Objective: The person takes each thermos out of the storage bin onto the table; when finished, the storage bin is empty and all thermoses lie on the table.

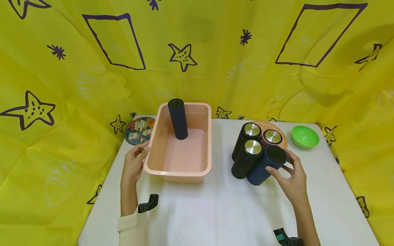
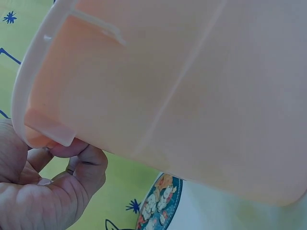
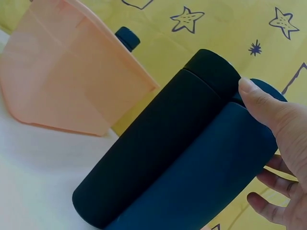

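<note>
In the head view, my left hand pinches the left rim of a peach plastic tub. The left wrist view shows my thumb and bent fingers at the rim of the tub. One dark navy flask stands in the tub near its back wall. On the right, my right hand grips a wider navy flask by its upper part, thumb in front. That flask stands against a black flask with a silver lid. Behind them are another black flask and a pinkish flask, mostly hidden.
An orange round plate lies behind the flasks, partly covered. To its right sits a green bowl. Left of the tub is a round patterned plate. A yellow patterned curtain hangs behind the white table.
</note>
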Action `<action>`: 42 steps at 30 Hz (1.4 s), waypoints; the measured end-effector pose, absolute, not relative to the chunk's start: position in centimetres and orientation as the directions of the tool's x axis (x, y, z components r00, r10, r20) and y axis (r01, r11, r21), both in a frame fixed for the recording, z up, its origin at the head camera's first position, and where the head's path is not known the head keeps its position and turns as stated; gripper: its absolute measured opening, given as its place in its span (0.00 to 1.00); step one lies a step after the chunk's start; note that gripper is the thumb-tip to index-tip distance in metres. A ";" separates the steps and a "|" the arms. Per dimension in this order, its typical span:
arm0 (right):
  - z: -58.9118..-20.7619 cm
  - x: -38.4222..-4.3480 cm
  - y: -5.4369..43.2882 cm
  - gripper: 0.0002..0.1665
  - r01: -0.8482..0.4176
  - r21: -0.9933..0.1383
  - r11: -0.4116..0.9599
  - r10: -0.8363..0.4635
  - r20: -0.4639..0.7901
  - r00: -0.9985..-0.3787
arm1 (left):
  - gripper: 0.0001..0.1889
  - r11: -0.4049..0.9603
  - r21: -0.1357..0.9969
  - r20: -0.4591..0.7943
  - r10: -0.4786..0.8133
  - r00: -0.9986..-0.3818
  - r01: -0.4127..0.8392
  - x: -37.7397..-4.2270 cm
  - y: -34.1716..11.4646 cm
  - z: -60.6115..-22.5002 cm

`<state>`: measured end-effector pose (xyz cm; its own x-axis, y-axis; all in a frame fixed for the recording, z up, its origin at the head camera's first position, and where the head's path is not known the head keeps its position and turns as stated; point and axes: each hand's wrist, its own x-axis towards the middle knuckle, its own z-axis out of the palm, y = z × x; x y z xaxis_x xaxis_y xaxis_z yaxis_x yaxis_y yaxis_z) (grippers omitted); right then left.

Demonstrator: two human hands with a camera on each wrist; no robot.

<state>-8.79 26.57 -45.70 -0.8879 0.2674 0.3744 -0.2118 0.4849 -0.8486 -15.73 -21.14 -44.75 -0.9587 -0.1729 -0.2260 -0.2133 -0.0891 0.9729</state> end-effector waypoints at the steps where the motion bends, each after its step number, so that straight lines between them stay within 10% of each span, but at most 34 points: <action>1: -45.7 -8.8 26.6 0.52 -0.214 -0.847 0.487 0.267 0.378 -0.887 | 0.23 -0.092 0.972 -0.227 -0.172 -0.958 -0.214 -15.7 -21.1 -44.8; 42: -36.4 -10.6 27.4 0.44 -0.562 -0.685 0.464 0.176 0.693 -0.699 | 0.23 -0.131 0.971 -0.219 -0.167 -0.961 -0.199 -15.7 -21.1 -45.0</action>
